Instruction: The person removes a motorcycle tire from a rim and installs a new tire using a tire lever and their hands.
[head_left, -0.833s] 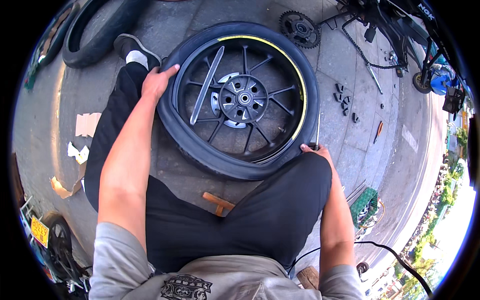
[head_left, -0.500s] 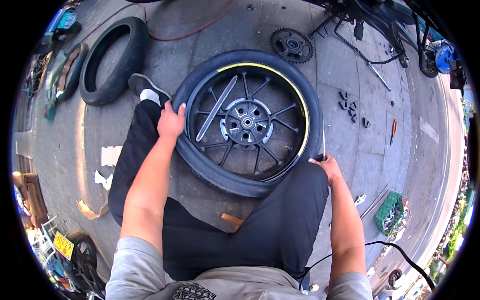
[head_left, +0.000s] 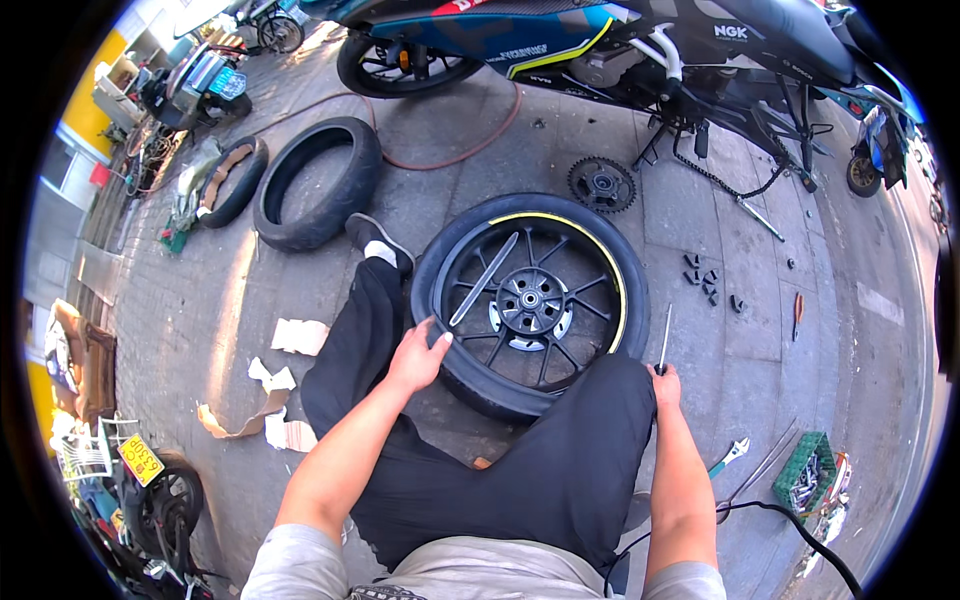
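In front of me a black motorcycle tyre [head_left: 478, 392] sits around a black spoked wheel rim [head_left: 563, 361] lying flat, with a yellow strip along its far and right inner edge. My left hand [head_left: 418, 360] touches the tyre's near left side, thumb and fingers apart. A flat metal tyre lever [head_left: 485, 280] lies slanted across the rim's left part. Beside my right knee, my right hand [head_left: 666, 385] is closed around the dark handle of a screwdriver [head_left: 667, 335]. Its long thin shaft points away from me, just right of the tyre and apart from it.
A loose tyre [head_left: 300, 235] lies at the left, a sprocket [head_left: 602, 184] beyond the wheel. A motorcycle [head_left: 600, 60] stands at the back. Small black blocks [head_left: 707, 283], pliers [head_left: 797, 315], an adjustable wrench [head_left: 732, 455] and a green basket [head_left: 808, 470] lie at the right.
My view has tilted up and shifted, showing more of the motorcycle. My left hand has slid toward me along the tyre. The screwdriver has come away from the tyre's right edge.
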